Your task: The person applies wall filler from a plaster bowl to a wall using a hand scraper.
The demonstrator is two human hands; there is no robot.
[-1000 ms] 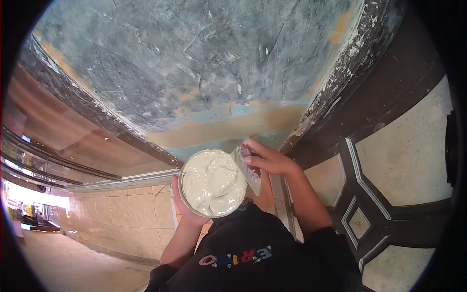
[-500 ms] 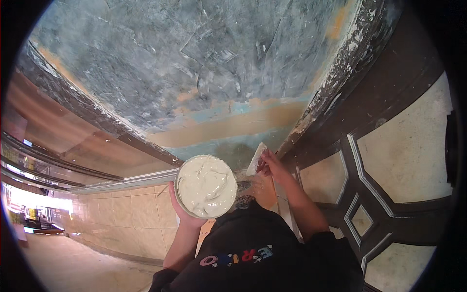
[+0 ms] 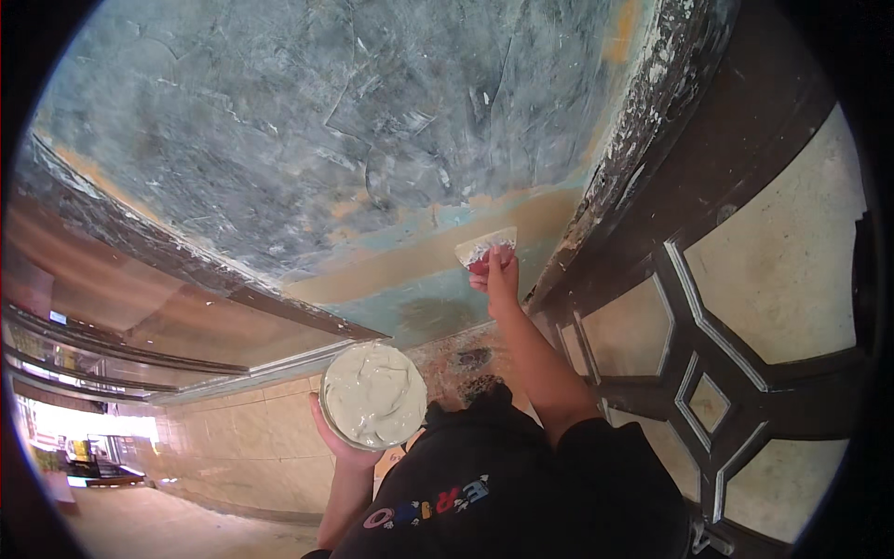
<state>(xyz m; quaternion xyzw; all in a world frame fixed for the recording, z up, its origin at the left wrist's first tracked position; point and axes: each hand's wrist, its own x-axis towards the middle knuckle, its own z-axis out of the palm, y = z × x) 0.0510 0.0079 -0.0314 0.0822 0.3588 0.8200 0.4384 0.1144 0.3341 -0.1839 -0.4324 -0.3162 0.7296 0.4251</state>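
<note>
My left hand (image 3: 341, 438) is wrapped round the side of a round tub of creamy off-white putty (image 3: 374, 395), held in front of my body with its open top showing. The putty's surface is glossy and ridged. In my right hand (image 3: 501, 275) I grip a putty knife (image 3: 488, 244) with a red handle; its wide blade is smeared with pale putty and is close to or against the lower wall. I cannot tell whether the blade touches. Behind it the wall (image 3: 391, 140) is patchy grey-blue, with a tan band (image 3: 391, 270) and a teal strip below.
A dark door (image 3: 596, 289) with cream panels and a diamond inset stands on the right, beside a rough, chipped frame edge (image 3: 643, 112). On the left are a brown glossy panel (image 3: 186, 312), cream wall tiles (image 3: 251, 438) and a floor (image 3: 223, 526) running toward a bright opening.
My right hand has moved up and forward from beside the tub to the wall's tan band, turning the blade upward. The tub in my left hand has shifted slightly down and left.
</note>
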